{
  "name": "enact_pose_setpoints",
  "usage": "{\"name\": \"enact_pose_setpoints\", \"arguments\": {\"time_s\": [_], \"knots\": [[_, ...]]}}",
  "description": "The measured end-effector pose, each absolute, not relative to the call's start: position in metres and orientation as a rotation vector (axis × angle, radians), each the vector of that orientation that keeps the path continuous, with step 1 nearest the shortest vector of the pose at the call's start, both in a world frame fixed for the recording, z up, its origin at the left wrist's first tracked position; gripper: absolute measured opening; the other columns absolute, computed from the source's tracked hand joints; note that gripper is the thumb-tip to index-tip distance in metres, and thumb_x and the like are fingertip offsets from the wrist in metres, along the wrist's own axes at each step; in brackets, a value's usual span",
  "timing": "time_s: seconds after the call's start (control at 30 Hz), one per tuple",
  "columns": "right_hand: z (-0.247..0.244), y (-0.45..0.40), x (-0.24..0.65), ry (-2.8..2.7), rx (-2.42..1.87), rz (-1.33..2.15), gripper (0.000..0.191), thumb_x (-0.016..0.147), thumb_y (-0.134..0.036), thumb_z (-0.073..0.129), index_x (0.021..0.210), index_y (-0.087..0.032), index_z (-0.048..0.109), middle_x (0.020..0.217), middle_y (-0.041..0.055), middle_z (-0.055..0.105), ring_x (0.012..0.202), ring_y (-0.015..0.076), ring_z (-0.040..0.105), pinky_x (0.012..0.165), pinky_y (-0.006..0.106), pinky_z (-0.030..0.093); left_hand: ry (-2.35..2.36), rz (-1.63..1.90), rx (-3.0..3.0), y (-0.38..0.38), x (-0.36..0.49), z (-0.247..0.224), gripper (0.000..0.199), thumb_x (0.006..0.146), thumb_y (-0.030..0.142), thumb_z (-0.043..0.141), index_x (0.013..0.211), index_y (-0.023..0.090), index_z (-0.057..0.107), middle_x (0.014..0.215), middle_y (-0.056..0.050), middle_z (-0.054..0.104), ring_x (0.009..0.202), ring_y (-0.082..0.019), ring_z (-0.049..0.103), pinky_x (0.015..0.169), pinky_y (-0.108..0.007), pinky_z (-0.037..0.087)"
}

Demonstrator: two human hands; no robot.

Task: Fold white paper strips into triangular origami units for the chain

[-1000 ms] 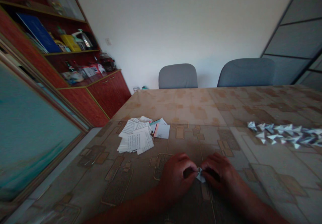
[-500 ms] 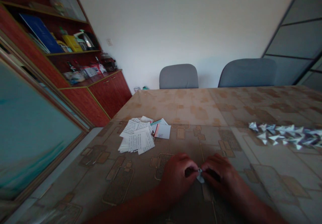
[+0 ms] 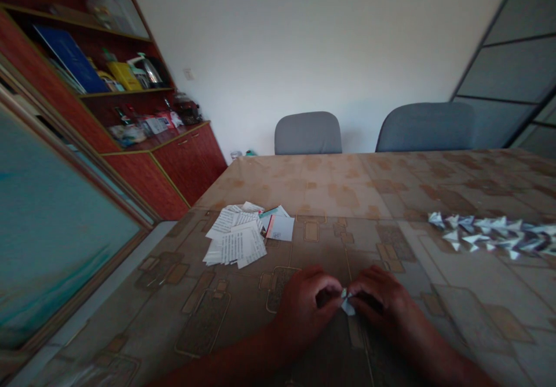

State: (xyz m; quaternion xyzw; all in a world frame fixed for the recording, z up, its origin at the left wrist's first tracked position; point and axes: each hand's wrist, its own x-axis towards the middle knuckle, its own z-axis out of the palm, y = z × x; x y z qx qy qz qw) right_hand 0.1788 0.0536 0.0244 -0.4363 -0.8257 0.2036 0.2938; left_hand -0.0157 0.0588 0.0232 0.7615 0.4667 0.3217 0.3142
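A small folded piece of white paper (image 3: 348, 306) is pinched between both hands near the front of the table. My left hand (image 3: 309, 299) has its thumb and fingertips closed on the paper's left side. On its right side, my right hand (image 3: 380, 298) pinches it in the same way. Beyond my left hand lies a loose pile of printed paper pieces (image 3: 241, 239), with a pale card (image 3: 282, 227) at its right edge. Rows of small folded paper shapes (image 3: 490, 233) stand at the right.
The table (image 3: 330, 184) has a patterned cover. Two grey chairs (image 3: 308, 133) (image 3: 428, 126) stand behind its far edge. To the left is a red wooden cabinet (image 3: 186, 161) with filled shelves, beside a teal panel (image 3: 56, 230).
The small folded paper shows slightly more of its white surface between my fingertips. Both hands stay in nearly the same place.
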Motion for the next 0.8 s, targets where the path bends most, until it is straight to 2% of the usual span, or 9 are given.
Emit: {"name": "enact_pose_setpoints", "arguments": {"time_s": [0.23, 0.33, 0.47, 0.6, 0.8], "knots": [[0.035, 0.051, 0.178, -2.055, -1.121, 0.567, 0.012, 0.089, -0.018, 0.058, 0.080, -0.023, 0.064, 0.075, 0.0011, 0.066, 0.072, 0.0189, 0.062, 0.064, 0.029, 0.048, 1.135, 0.992, 1.670, 0.052, -0.016, 0.025, 0.012, 0.076, 0.011, 0.058, 0.084, 0.018, 0.065, 0.080, -0.002, 0.066, 0.075, -0.016, 0.061, 0.069, -0.024, 0.044], [0.036, 0.047, 0.175, -2.014, -1.121, 0.514, 0.012, 0.090, -0.019, 0.056, 0.080, -0.023, 0.062, 0.074, 0.0012, 0.065, 0.070, 0.0185, 0.061, 0.063, 0.029, 0.047, 1.000, 0.997, 1.432, 0.049, -0.012, 0.022, 0.022, 0.072, 0.010, 0.062, 0.092, 0.018, 0.059, 0.085, -0.003, 0.069, 0.079, -0.017, 0.064, 0.072, -0.025, 0.047], [0.038, 0.043, 0.171, -2.071, -1.064, 0.306, 0.013, 0.092, -0.020, 0.054, 0.081, -0.022, 0.061, 0.072, 0.0017, 0.064, 0.068, 0.0185, 0.058, 0.064, 0.031, 0.042, 0.980, 0.968, 1.259, 0.047, -0.007, 0.017, 0.033, 0.068, 0.012, 0.069, 0.096, 0.018, 0.054, 0.078, -0.001, 0.070, 0.074, -0.016, 0.065, 0.068, -0.024, 0.045], [0.039, 0.041, 0.170, -2.144, -1.056, 0.180, 0.014, 0.093, -0.021, 0.054, 0.081, -0.022, 0.061, 0.071, 0.0015, 0.064, 0.068, 0.0185, 0.058, 0.066, 0.032, 0.038, 0.970, 0.977, 1.213, 0.046, -0.006, 0.015, 0.031, 0.070, 0.016, 0.070, 0.096, 0.018, 0.054, 0.075, 0.000, 0.068, 0.070, -0.015, 0.064, 0.064, -0.023, 0.044], [0.036, 0.042, 0.170, -2.200, -1.100, 0.216, 0.020, 0.096, -0.023, 0.050, 0.079, -0.021, 0.060, 0.073, 0.0025, 0.064, 0.070, 0.0194, 0.057, 0.068, 0.032, 0.038, 0.931, 0.971, 1.141, 0.046, -0.007, 0.020, 0.026, 0.073, 0.016, 0.066, 0.095, 0.018, 0.053, 0.070, 0.002, 0.066, 0.065, -0.014, 0.063, 0.062, -0.023, 0.045]]}}
